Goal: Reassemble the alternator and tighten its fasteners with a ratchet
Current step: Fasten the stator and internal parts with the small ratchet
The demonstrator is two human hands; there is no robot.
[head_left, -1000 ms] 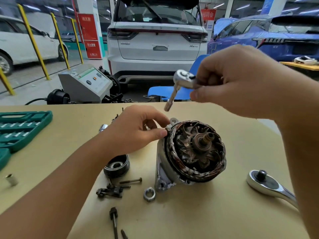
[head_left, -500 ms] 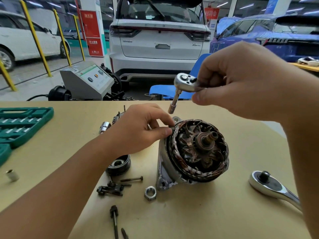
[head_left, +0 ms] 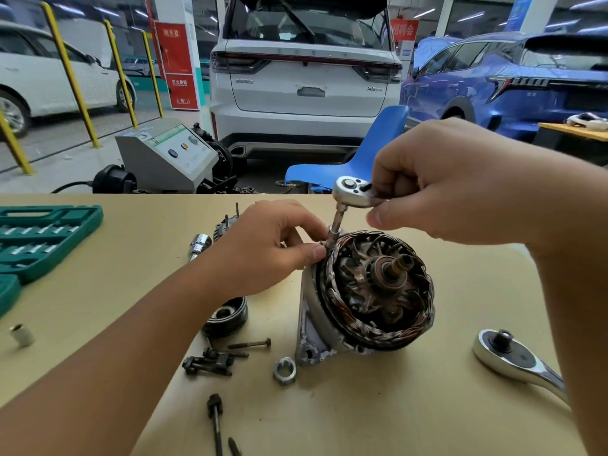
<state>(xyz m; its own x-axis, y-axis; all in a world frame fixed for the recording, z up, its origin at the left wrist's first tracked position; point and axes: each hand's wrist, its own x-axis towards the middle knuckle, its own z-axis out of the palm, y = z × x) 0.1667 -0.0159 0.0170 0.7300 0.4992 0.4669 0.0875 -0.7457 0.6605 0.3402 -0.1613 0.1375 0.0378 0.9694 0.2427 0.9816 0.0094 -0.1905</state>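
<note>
Your left hand (head_left: pixel 273 248) grips the top rim of the alternator (head_left: pixel 365 297), likely to stop the housing rocking while the tool comes in. The alternator sits near the middle of the counter (head_left: pixel 427 406), its windings and shaft facing you. Your right hand (head_left: pixel 454 182) is curled round the handle of the small ratchet (head_left: pixel 352 190), just above and behind the alternator, with the extension (head_left: pixel 335 225) pointing down to a fastener at the far rim, right beside your left fingertips (head_left: pixel 314 251). Whether the socket is fully seated is hard to tell. A second, larger ratchet (head_left: pixel 513 360) lies toward the counter's right edge; loose bolts (head_left: pixel 250 343) and a nut (head_left: pixel 284 370) wait near the front.
</note>
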